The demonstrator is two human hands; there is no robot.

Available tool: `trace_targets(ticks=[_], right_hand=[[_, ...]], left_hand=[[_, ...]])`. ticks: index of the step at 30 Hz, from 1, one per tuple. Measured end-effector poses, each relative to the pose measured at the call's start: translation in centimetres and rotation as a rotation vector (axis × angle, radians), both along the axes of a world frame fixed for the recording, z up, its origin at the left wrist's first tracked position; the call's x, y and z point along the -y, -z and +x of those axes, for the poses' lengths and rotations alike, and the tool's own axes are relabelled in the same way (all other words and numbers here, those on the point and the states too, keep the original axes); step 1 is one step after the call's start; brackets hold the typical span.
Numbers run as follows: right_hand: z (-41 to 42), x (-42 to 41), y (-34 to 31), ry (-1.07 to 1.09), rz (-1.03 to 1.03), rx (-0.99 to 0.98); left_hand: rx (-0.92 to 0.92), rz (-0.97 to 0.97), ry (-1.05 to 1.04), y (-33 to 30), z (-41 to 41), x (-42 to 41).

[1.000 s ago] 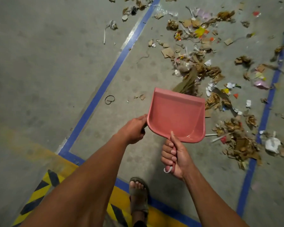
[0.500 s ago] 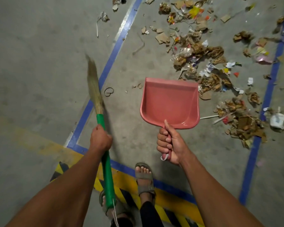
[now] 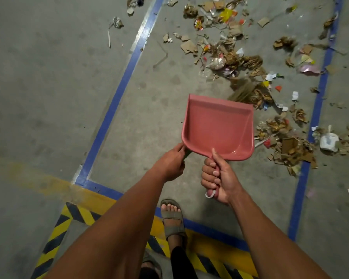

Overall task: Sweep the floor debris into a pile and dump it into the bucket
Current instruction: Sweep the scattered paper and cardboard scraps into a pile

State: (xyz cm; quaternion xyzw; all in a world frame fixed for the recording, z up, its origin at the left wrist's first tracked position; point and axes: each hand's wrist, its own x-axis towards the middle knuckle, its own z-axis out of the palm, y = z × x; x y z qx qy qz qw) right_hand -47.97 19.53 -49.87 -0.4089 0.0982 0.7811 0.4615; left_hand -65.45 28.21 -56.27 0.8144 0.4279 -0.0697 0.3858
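My right hand [image 3: 216, 178] grips the handle of a pink dustpan [image 3: 218, 125], held above the floor with its mouth pointing away from me. My left hand [image 3: 172, 158] is closed on the green handle of a broom, most of which is hidden under the dustpan. The broom's straw bristles [image 3: 243, 91], blurred, show beyond the pan's far edge, among the debris [image 3: 236, 61]. That debris is cardboard scraps, paper and wrappers, scattered over the grey concrete from the top centre to the right. No bucket is in sight.
Blue tape lines [image 3: 119, 85] mark a bay on the floor, with another blue line [image 3: 318, 91] on the right. A yellow and black hazard stripe [image 3: 83, 216] runs below my arms. My sandalled foot [image 3: 172, 214] stands on it.
Half a second ago the broom stood out to the left, in full view. My left hand has swung it right, under the dustpan, so its bristles now lie in the debris.
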Motion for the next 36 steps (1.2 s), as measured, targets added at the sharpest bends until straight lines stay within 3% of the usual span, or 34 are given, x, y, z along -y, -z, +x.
trace_targets(ticks=[8,13,16,22,27,31,36], right_hand=[[2.6,3.3,-0.8,0.034,-0.032,0.042],[2.7,6.1,0.1,0.074,-0.088,0.038],[3.2,7.8,0.9,0.121,-0.119,0.049],[5.1,8.5,1.1,0.189,-0.136,0.083],[5.5,6.2,-0.4,0.219,-0.109,0.093],[4.0,3.6,-1.7,0.171,-0.077,0.076],[0.1,-1.0,-3.6,0.052,-0.027,0.046]], left_hand=[[-0.158,0.088,-0.271,-0.7,-3.8,2.4],[-0.407,-0.093,-0.413,0.5,-2.5,4.2],[-0.478,-0.215,-0.308,0.8,1.4,5.3],[-0.251,-0.249,-0.073,1.6,7.8,3.4],[-0.028,-0.129,-0.010,-0.4,7.1,0.0],[-0.012,-0.015,-0.137,-2.8,2.8,-2.0],[-0.114,0.066,-0.451,-5.2,-5.6,-5.0]])
